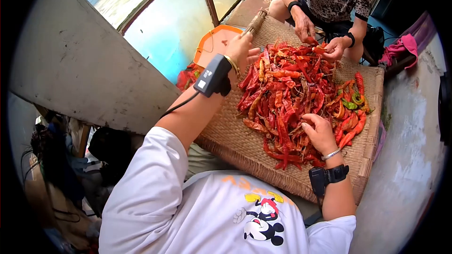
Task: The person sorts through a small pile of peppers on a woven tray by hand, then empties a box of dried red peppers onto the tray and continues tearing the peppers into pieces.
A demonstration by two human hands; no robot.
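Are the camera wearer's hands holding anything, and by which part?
It cannot be told. The right hand is at the pile of red chillies, but no pinched chilli shows clearly. Nothing shows in the left hand; its palm is hidden.

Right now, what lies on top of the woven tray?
A heap of red chili peppers, with some green ones on the right. The part of the woven tray under the heap is hidden.

Head-worn view, forward and downward
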